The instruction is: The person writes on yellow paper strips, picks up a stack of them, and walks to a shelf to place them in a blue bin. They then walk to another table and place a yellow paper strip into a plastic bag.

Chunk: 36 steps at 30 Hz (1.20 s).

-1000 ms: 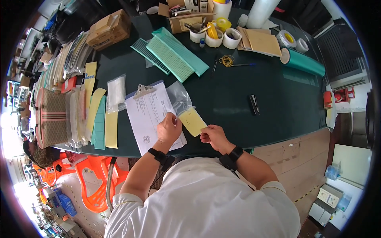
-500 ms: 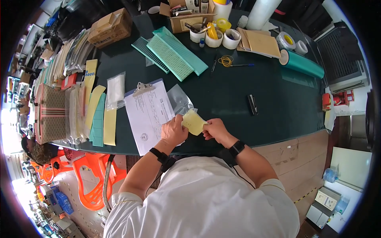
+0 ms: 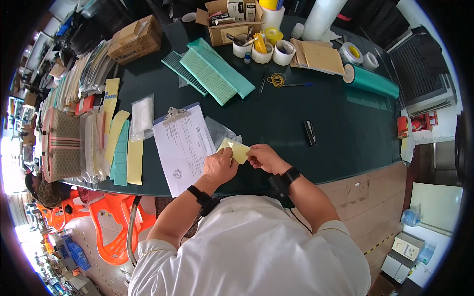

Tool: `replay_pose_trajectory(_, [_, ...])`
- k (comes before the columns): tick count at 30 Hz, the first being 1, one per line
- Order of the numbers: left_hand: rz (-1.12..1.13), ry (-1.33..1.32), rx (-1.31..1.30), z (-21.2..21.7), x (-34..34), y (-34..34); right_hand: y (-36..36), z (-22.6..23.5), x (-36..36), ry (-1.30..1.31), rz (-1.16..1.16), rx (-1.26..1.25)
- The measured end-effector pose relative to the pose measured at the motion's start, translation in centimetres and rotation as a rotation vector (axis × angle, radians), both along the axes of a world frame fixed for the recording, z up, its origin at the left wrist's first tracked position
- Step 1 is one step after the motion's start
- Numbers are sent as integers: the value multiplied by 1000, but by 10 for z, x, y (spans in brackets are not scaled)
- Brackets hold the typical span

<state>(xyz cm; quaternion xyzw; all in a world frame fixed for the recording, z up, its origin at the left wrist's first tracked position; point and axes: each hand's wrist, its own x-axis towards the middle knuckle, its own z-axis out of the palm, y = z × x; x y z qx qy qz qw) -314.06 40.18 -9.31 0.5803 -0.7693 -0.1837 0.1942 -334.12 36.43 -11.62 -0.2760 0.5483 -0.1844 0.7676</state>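
A small pale yellow sheet (image 3: 237, 149) is held between both hands just above the near edge of the dark green table (image 3: 335, 128). My left hand (image 3: 220, 166) pinches its left end and my right hand (image 3: 263, 157) pinches its right end. A clear plastic bag (image 3: 219, 131) lies on the table right behind the sheet. A clipboard with a printed white paper (image 3: 181, 145) lies just left of my left hand. Each wrist wears a black band.
Yellow and teal strips (image 3: 121, 143) lie in a row at the left, past the clipboard. Teal mesh panels (image 3: 212, 74), white cups of tools (image 3: 261, 49), tape rolls (image 3: 353, 52) and a teal roll (image 3: 373, 81) stand farther back. A small black object (image 3: 309, 132) lies to the right.
Both hands have drawn the yellow sheet closer to my body and nearer together; the sheet now shows less of its face and looks folded or turned.
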Motion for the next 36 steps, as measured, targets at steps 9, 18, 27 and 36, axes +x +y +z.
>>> replay_pose_trajectory(9, [-107, 132, -38, 3, 1, -4, 0, 10, 19, 122, 50, -302])
replay_pose_trajectory(18, [-182, 299, -62, 22, -5, -10, -10, 3, 23, 531, 237, -1009])
replay_pose_trajectory(27, [298, 522, 211, 24, 75, -15, -44, 95, -27, 609, 623, -1267])
replay_pose_trajectory(36, [-271, 742, -20, 76, 38, -49, -60, 184, -24, 282, 946, -1287])
